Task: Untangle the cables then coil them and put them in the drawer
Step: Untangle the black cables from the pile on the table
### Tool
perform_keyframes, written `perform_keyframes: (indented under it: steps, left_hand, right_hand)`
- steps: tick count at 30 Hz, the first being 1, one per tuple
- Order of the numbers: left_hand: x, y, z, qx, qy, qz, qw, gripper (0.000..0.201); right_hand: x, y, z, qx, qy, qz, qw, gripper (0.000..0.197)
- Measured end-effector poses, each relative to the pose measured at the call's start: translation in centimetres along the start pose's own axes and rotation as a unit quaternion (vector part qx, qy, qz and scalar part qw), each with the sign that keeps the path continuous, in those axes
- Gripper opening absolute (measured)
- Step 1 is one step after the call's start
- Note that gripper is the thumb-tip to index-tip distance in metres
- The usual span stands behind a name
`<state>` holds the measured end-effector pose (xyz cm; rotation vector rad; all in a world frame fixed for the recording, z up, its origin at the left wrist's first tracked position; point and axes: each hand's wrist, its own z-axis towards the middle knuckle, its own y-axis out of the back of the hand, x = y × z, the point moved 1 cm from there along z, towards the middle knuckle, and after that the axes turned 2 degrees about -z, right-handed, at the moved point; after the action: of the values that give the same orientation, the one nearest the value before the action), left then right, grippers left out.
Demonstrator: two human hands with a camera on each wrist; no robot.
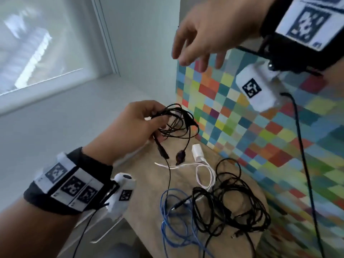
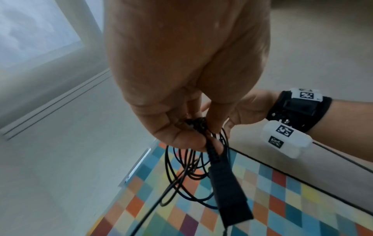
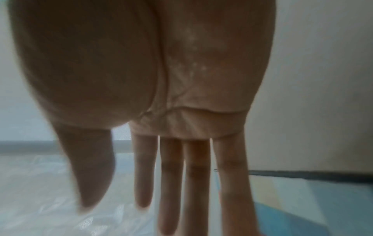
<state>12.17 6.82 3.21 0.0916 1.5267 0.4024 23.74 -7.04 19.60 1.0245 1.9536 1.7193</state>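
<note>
My left hand [image 1: 141, 123] grips a loosely coiled thin black cable [image 1: 178, 123] above the far end of the small wooden table [image 1: 147, 211]; its plug and an oval inline piece [image 1: 180, 156] dangle below. In the left wrist view my fingers [image 2: 181, 137] pinch the coil [image 2: 189, 175] beside its black connector [image 2: 228, 194]. My right hand [image 1: 210, 34] hovers higher up with straight, spread fingers [image 3: 197, 175], holding nothing. On the table lie a white cable with charger [image 1: 198, 151], a blue cable [image 1: 173, 220] and a tangled black cable pile [image 1: 232, 205].
A wall of colourful square tiles [image 1: 270, 136] stands right behind the table. A window [image 1: 37, 43] and white sill are at the left. A black wire [image 1: 305, 164] hangs from my right wrist camera across the tiles.
</note>
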Motion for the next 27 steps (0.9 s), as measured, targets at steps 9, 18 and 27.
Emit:
perform_keyframes:
  steps: [9, 18, 27]
  left_hand:
    - [0.4, 1.9, -5.8, -0.076, -0.138, -0.034, 0.987, 0.004]
    - [-6.3, 2.8, -11.9, -0.059, -0.178, 0.049, 0.981, 0.003]
    - [-8.5, 0.2, -17.8, -0.104, -0.228, 0.021, 0.968, 0.007]
  right_hand:
    - [1.0, -9.5, -4.3, 0.038, 0.005, 0.015, 0.999, 0.038]
    - [4.7, -5.7, -14.6, -0.036, -0.016, 0.003, 0.999, 0.041]
    - [7.0, -11.0, -18.8, -0.176, 0.066, 0.087, 0.978, 0.022]
